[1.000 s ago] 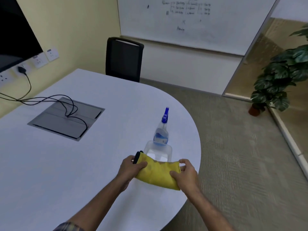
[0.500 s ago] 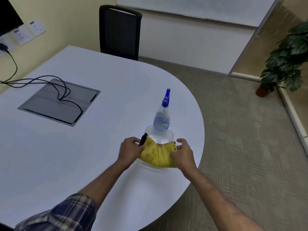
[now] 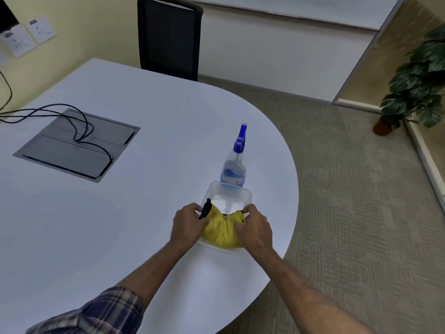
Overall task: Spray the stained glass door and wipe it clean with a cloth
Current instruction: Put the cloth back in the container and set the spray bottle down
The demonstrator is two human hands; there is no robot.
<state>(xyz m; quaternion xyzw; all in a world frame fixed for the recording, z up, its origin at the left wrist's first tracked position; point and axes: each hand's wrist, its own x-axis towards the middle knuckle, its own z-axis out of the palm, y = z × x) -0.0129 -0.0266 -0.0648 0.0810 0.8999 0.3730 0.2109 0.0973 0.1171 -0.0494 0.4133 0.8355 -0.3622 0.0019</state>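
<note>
A yellow cloth (image 3: 222,231) hangs bunched between my two hands over a clear plastic container (image 3: 228,195) near the table's right edge. My left hand (image 3: 189,225) grips the cloth's left end, where a small black piece sticks up. On the cloth's right end my right hand (image 3: 255,229) is closed. Just behind the container stands a clear spray bottle (image 3: 234,169) with a blue trigger head, upright and untouched. A glass panel (image 3: 395,44) runs along the room's far right.
The white rounded table (image 3: 144,116) carries a grey cable hatch (image 3: 74,145) with black cables. A black chair (image 3: 169,37) stands at the far side. A potted plant (image 3: 416,78) sits on the carpet at the right by the glass.
My hands have drawn closer together, bunching the cloth from a flat spread into a fold over the container. My view has tilted downward.
</note>
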